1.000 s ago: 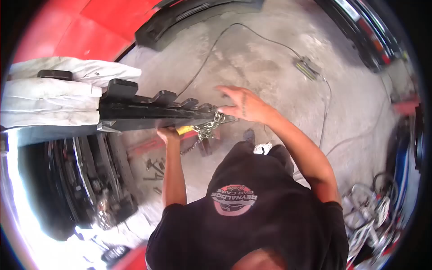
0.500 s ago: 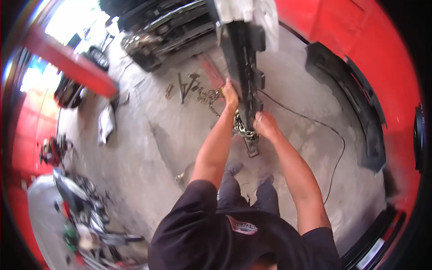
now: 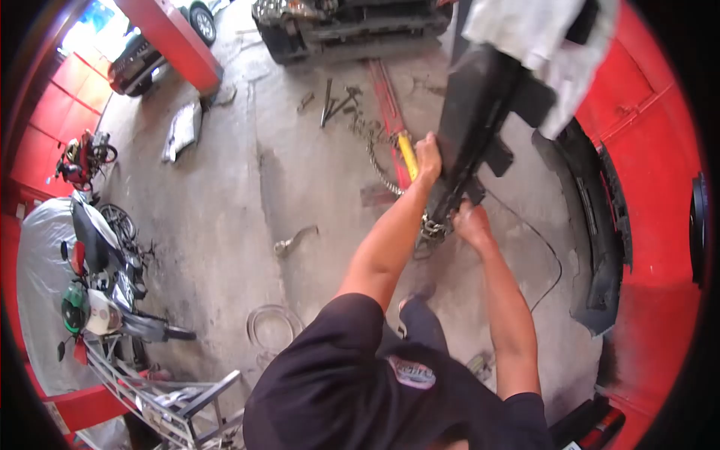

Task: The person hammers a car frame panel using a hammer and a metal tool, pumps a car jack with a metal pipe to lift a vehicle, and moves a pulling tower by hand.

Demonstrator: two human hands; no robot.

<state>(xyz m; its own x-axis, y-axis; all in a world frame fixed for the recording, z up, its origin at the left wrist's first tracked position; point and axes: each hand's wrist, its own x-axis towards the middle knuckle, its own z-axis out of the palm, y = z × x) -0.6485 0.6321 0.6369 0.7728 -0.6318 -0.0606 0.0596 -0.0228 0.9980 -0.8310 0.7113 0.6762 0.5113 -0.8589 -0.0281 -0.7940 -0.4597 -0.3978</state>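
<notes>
A long black metal beam stands tilted before me, its upper end leaning right under a white wrinkled cover. A metal chain is wrapped around its lower end. My left hand is closed on the beam's left edge, with some fingers hidden. Lower down, my right hand is closed at the right edge, just beside the chain; its fingertips are hidden. A yellow cylinder lies just left of my left hand, on a red metal bar.
Hand tools and more chain lie on the concrete floor. A black cable runs at right, near a black bumper along the red wall. Motorcycles stand left; a car front is ahead.
The beam's upper end and white cover have swung right in view, leaving the beam more tilted. Both hands stay on it. The view has shifted, showing more floor at left.
</notes>
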